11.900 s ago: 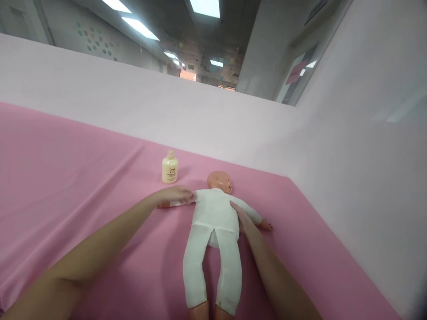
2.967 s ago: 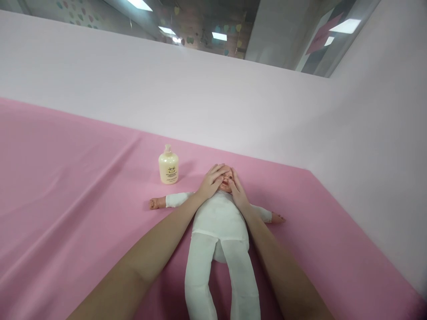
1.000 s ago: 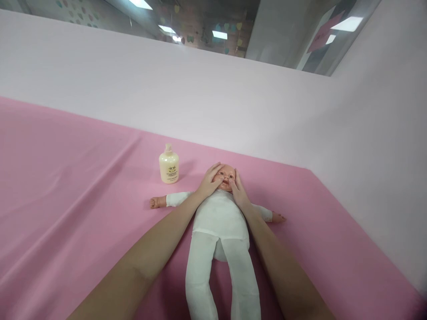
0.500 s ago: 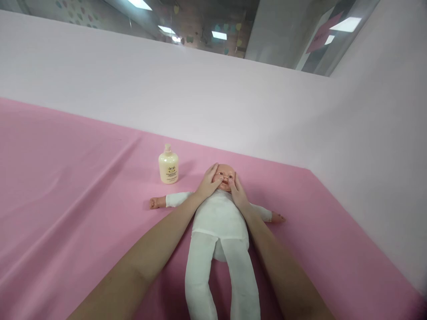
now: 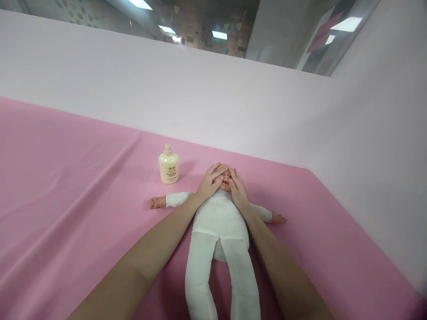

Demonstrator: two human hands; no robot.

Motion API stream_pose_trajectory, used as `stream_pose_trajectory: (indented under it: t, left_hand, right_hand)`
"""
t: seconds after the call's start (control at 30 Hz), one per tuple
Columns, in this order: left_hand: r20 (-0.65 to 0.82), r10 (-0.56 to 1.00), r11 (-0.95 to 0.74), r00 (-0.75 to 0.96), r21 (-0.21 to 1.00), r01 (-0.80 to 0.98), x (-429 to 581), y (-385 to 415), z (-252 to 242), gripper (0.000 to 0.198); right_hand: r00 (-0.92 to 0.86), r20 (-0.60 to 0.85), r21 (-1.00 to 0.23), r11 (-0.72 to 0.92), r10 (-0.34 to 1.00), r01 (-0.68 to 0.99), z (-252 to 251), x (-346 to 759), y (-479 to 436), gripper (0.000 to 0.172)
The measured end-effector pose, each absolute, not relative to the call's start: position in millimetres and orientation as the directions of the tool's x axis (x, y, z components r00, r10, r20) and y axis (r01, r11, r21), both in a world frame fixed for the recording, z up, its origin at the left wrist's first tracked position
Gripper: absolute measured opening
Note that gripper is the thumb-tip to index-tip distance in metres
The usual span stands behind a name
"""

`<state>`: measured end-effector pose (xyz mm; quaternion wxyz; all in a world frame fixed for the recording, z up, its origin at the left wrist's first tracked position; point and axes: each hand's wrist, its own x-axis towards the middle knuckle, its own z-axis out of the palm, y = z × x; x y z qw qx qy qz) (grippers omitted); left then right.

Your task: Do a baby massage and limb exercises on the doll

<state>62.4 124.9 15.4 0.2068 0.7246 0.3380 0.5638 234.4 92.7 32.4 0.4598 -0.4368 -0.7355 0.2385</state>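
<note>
A baby doll in white clothes lies on its back, arms spread to the sides and legs toward me. My left hand rests on the left side of its head, fingers stretched over the forehead and thumb by the mouth. On the other side of the head lies my right hand, its fingers reaching up over the brow and the thumb at the cheek. Both hands are open and touch the doll without gripping it. Between them part of the doll's face shows; the rest is covered by my fingers.
A cream-coloured pump bottle stands upright beyond the doll's arm on the left. Pink cloth with folds covers the surface. White walls border it at the back and right, with a window above.
The fingers of both my hands have moved inward from the sides of the doll's head onto its forehead. My thumbs stay near its mouth; the doll and bottle have not moved.
</note>
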Motion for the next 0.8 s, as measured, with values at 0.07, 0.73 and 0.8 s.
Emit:
stream_pose_trajectory:
  t: [0.07, 0.73, 0.8]
  left_hand:
    - [0.703, 0.702, -0.705, 0.115, 0.662, 0.255, 63, 124, 15, 0.037]
    - [0.727, 0.680, -0.723, 0.096, 0.642, 0.253, 62, 119, 22, 0.028]
    - [0.729, 0.678, -0.725, 0.099, 0.640, 0.255, 62, 119, 22, 0.029]
  right_hand:
    - [-0.189, 0.482, -0.744, 0.514, 0.856, 0.427, 33, 234, 92, 0.067]
    - [-0.013, 0.455, -0.851, 0.439, 0.890, 0.288, 16, 234, 99, 0.069]
    - [-0.006, 0.445, -0.860, 0.430, 0.895, 0.276, 17, 234, 98, 0.070]
